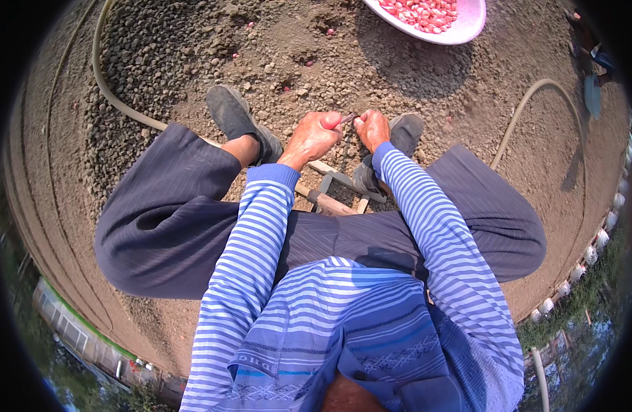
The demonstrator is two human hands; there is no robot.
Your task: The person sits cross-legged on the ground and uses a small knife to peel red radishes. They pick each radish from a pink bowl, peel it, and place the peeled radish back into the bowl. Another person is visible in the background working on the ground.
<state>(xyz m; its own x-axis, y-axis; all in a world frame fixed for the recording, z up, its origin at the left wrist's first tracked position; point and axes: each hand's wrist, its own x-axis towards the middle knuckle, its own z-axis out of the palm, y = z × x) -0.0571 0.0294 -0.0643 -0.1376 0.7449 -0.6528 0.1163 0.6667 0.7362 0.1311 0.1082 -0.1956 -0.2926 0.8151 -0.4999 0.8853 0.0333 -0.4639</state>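
Observation:
My left hand (316, 135) is closed around a small dark tool (350, 117), its thumb lying along it, between my two feet. Close by on the right, my right hand (372, 129) has its fingers curled at the other end of the tool; whether it grips the tool or something small is unclear. Below the hands, a wooden stool (330, 202) or similar frame shows partly under me. Pink-red bulbs or cloves (309, 64) sit in small hollows in the soil ahead. A pale pink basin (468, 23) at the top holds many pink-and-white pieces (426, 14).
A beige hose (107, 87) curves along the left and passes behind my left leg; another stretch (522, 103) arches at the right. Dark shoes (231, 110) rest on cloddy soil. A row of white bags (591, 255) edges the plot at the right. Dark items lie at the far upper right.

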